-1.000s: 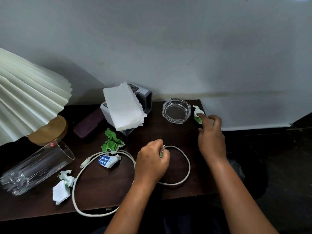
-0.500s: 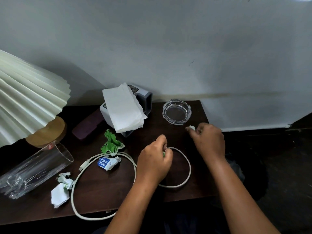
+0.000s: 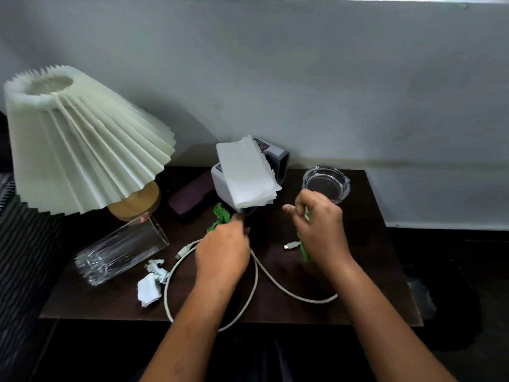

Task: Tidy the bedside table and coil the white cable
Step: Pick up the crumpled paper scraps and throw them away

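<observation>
Far left: a pleated cream lamp [image 3: 82, 150] on its wooden base at the back of the dark counter [image 3: 371, 244]. Just in front, lying on its side with the mouth toward the lamp base: a clear drinking glass [image 3: 121, 249]. Near the glass, toward the front edge: a ball of crumpled white paper [image 3: 150, 289], right up against the white cable [image 3: 254, 285].

Cable uncoiled, sprawled across the middle of the counter in one loose loop, running under the left hand [image 3: 223, 255], sagging past the front edge and disappearing under the right forearm. One plug just left of the left hand, the other plug [image 3: 292, 245] lying free between the two hands.

Left hand palm down over the cable, fingertips reaching to a crumpled green wrapper [image 3: 220, 216]. Grip impossible to make out, with the fingers hidden behind the knuckles.

Behind, toward the wall: a dark purple case [image 3: 190, 198] and a grey device [image 3: 278, 164] draped with a stack of white tissues [image 3: 245, 175].

Right of centre: right hand [image 3: 321, 230] raised above the counter, fingers curled tight around a green scrap [image 3: 304, 250], thumb sticking out to the left. Just behind it, near the back right corner: a round glass ashtray [image 3: 326, 183].
</observation>
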A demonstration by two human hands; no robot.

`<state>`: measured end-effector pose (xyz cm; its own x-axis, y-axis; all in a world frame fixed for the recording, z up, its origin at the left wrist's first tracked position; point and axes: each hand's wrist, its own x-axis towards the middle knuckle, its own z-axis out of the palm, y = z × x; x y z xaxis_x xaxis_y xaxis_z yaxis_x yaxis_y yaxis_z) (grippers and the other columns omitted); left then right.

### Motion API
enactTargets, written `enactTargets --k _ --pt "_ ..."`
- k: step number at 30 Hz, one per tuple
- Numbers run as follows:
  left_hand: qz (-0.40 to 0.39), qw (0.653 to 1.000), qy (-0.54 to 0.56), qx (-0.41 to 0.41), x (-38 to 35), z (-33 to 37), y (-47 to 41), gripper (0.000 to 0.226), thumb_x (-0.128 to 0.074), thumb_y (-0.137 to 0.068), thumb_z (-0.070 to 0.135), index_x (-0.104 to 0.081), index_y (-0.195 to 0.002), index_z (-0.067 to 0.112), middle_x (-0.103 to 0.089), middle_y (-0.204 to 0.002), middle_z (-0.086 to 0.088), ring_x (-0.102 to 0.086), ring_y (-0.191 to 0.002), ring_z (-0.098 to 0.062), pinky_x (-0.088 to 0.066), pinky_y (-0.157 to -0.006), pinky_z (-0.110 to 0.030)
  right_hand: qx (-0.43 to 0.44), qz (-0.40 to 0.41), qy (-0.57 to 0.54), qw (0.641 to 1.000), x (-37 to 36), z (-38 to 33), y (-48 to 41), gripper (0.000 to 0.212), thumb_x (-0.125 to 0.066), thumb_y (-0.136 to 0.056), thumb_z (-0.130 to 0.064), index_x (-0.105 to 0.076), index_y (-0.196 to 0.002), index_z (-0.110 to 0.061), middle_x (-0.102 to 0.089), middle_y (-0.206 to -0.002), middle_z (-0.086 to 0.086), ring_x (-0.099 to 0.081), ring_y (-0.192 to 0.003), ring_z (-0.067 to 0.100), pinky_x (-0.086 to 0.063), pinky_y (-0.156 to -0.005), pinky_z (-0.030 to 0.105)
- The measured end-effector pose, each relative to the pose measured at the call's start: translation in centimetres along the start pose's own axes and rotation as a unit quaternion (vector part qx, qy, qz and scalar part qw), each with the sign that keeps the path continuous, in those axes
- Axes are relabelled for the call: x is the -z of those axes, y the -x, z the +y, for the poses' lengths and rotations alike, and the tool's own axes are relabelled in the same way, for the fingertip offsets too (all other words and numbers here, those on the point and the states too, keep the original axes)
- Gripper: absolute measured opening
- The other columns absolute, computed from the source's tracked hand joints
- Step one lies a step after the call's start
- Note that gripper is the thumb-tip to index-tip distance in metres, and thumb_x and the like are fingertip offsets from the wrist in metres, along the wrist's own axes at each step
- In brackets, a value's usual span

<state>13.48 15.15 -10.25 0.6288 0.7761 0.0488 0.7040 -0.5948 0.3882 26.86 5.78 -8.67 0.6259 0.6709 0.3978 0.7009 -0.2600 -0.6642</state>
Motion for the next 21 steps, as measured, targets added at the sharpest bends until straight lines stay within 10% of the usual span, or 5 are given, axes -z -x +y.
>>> enactTargets --k 8,15,21 --pt "-0.043 0.995 -0.054 0.076 -0.2 -2.3 -0.7 0.031 -0.051 -0.089 0.037 -0.045 -0.117 0.026 -0.067 -0.099 -0.011 -0.062 -0.092 -0.037 -0.036 -0.061 -0.034 -0.029 -0.118 0.059 0.991 -1.5 -1.1 1.0 0.033 -0.063 -0.081 -0.038 -0.039 -0.065 -0.021 -0.046 -0.068 -0.007 -0.049 -0.065 0.017 -0.038 -0.059 0.030" --pt "0.017 0.997 0.006 0.074 -0.4 -2.3 -1.1 0.011 -0.045 -0.092 0.021 -0.050 -0.100 0.016 -0.064 -0.092 -0.015 -0.060 -0.087 -0.040 -0.035 -0.060 -0.035 -0.013 -0.209 0.094 0.973 -2.0 -1.2 1.5 0.018 -0.059 -0.084 -0.037 -0.053 -0.078 -0.020 -0.050 -0.080 -0.007 -0.057 -0.075 0.022 -0.048 -0.066 0.036" --pt "0.081 0.990 0.087 0.076 1.6 -3.0 -1.4 0.042 -0.045 -0.091 0.036 -0.045 -0.058 0.010 -0.051 -0.066 -0.008 -0.047 -0.066 -0.029 -0.031 -0.058 -0.034 0.034 -0.258 0.070 0.963 -2.9 -3.0 1.4 0.010 -0.059 -0.083 -0.033 -0.056 -0.084 -0.023 -0.053 -0.084 -0.006 -0.057 -0.081 0.021 -0.048 -0.070 0.035"
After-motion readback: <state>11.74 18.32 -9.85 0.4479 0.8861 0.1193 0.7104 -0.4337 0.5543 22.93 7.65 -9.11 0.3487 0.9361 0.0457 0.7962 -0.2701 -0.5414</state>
